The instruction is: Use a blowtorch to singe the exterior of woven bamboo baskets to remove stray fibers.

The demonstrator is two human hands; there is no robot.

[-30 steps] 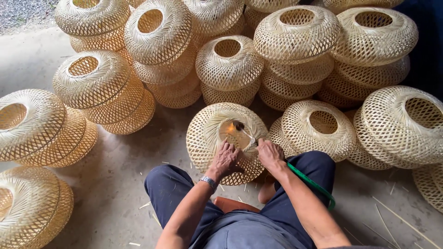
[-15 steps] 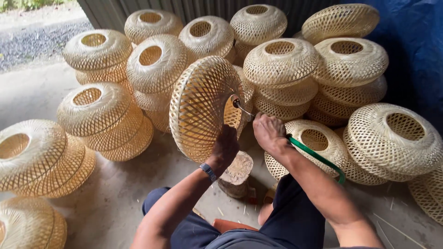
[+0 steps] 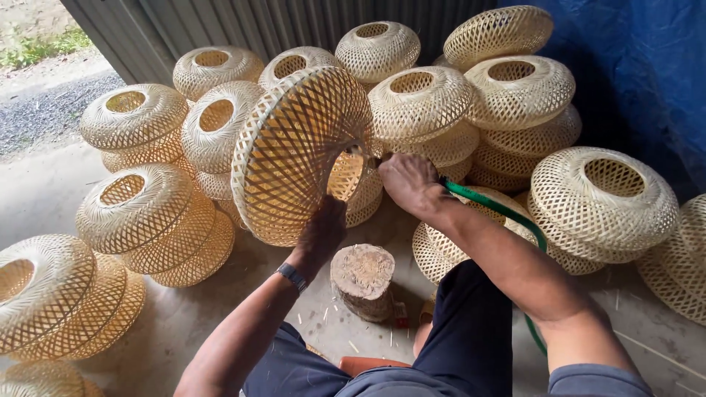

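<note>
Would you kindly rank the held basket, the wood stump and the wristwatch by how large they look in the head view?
1. Held basket, largest, though it is raised toward the camera, which exaggerates it.
2. Wood stump.
3. Wristwatch, smallest, on the wrist of the left hand.

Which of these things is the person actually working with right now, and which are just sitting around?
In use: the tilted woven bamboo shade, held by the left hand and the right hand; the green strap along the right arm.

Lying about: stacked shades, floor shades, wooden stump.
</note>
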